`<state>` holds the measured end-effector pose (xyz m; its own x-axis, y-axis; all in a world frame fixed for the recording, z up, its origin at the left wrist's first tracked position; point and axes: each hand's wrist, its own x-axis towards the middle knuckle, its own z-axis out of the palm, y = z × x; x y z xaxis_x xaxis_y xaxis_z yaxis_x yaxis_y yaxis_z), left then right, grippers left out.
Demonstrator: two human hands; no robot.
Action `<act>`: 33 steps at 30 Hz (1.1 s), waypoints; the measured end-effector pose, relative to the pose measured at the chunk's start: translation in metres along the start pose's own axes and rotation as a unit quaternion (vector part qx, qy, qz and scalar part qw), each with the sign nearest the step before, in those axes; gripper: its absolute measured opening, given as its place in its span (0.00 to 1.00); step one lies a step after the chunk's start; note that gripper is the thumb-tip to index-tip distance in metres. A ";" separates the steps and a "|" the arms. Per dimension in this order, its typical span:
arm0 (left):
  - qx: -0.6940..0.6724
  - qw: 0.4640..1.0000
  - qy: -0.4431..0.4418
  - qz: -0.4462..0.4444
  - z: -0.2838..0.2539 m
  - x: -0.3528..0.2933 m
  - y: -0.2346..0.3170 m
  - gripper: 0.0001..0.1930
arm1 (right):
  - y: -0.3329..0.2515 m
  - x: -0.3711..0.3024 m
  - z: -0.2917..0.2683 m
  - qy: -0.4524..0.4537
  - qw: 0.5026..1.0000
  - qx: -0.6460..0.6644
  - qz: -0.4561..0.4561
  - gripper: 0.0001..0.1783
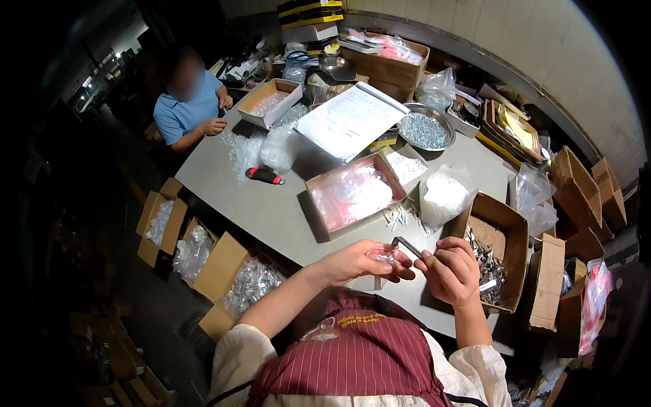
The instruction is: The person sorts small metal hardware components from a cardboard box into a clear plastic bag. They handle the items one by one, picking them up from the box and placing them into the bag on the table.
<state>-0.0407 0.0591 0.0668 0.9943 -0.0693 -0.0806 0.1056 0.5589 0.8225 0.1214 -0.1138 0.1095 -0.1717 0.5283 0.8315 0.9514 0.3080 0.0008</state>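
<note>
Near the table's front edge, my left hand is closed around a small clear plastic bag, part of which hangs below the fingers. My right hand pinches a slim grey metal piece with a bent end, its tip pointing at the bag. Beside that hand is a cardboard box with many loose metal parts. Just beyond my hands lie small white plugs, a bag of white pieces and a carton of pink-and-clear bags.
A red-and-black-handled tool lies left of the carton. Farther back are papers, a metal bowl of screws and a white box. A person in blue sits at far left. Open cartons stand below the table's left edge.
</note>
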 end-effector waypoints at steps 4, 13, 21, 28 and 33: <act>0.038 0.999 0.030 0.002 0.007 0.002 0.008 0.16 | -0.001 0.006 0.004 0.003 1.000 0.024 0.000 0.13; 0.062 0.997 0.038 -0.013 -0.006 -0.006 0.011 0.19 | 0.006 0.012 0.017 -0.036 0.996 0.076 -0.022 0.14; 0.128 0.988 0.086 0.024 -0.017 -0.004 0.004 0.17 | 0.016 0.023 0.018 -0.024 0.983 0.140 0.117 0.08; 0.307 0.921 0.189 0.149 -0.016 0.012 -0.021 0.17 | 0.005 0.023 0.040 -0.073 0.955 0.125 0.259 0.08; 0.412 0.863 0.233 0.174 -0.044 0.026 -0.064 0.18 | 0.003 0.025 0.059 -0.192 0.926 0.127 0.300 0.11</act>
<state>-0.0207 0.0580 -0.0129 0.8809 0.4323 0.1927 -0.0540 -0.3128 0.9483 0.1049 -0.0526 0.0972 0.2437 0.8921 0.3806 0.8227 0.0177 -0.5682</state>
